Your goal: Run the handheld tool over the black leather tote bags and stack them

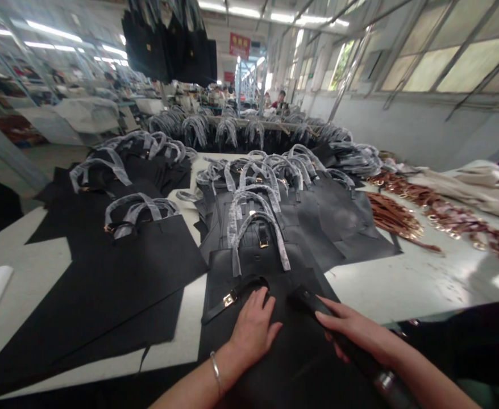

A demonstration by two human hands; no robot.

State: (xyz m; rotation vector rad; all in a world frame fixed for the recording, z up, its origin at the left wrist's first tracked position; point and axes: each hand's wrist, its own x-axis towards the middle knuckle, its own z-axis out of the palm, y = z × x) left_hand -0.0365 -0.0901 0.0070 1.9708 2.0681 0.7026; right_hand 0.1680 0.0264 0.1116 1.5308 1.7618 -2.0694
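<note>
Black leather tote (228,272) flat at near edge of white tabletop (403,289), film-wrapped handles (258,238) pointing away. Left hand (253,332) open, palm down on tote, just beside strap (243,289) with gold buckle (230,299); metal bangle (216,372) on wrist. Right hand (354,335) clenched round black handheld tool (317,309), long axis slanting up-left, tip over tote; butt end cut off at frame bottom, exact kind unclear. Tan straps (394,216) far right.

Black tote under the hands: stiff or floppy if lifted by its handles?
Probably floppy in the body: the black tote bag lies flat like a sheet, so it would likely sag. The film-wrapped handles stand arched, so they seem stiffer. The strap's gold buckle may make that end swing a little.
</note>
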